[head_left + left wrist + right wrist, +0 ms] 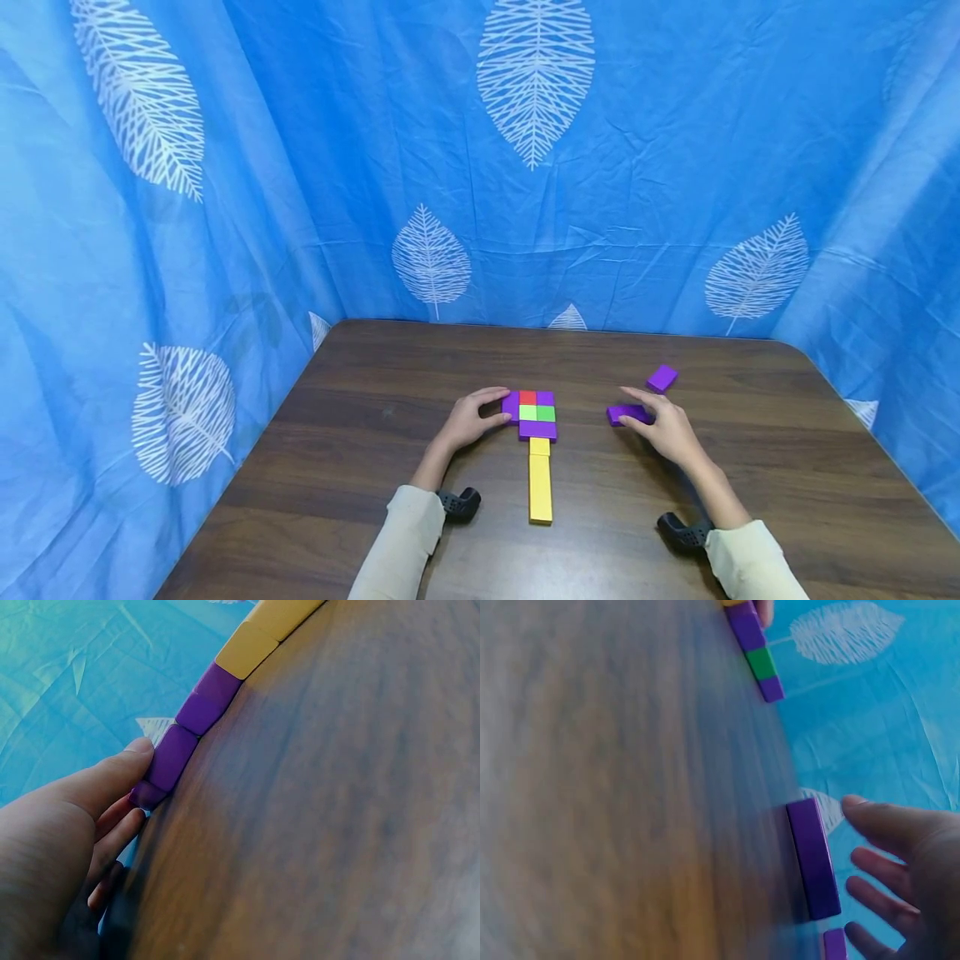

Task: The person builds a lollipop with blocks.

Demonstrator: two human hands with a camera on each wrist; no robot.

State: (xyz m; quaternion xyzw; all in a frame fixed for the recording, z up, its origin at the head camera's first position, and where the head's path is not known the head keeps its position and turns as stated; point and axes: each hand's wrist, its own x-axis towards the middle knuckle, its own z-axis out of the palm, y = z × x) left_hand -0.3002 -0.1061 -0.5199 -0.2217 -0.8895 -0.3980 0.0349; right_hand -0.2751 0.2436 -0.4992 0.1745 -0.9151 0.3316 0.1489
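A flat figure of coloured blocks lies on the table. Purple blocks edge one red block (528, 397), one light green block (528, 412) and one green block (545, 413). Two yellow blocks (540, 490) run down from it like a stem. My left hand (467, 419) pinches the purple block (511, 407) on the figure's left side, thumb at its near end and fingers at its far end. Over a loose purple block (626, 414) hovers my right hand (670, 427), fingers spread. In the right wrist view its thumb (874, 817) is apart from that block.
A smaller purple block (662, 379) lies farther back, beyond the right hand. The brown wooden table (600, 533) ends at a blue curtain (630, 208) with white leaf prints. Each wrist wears a black camera mount (459, 505).
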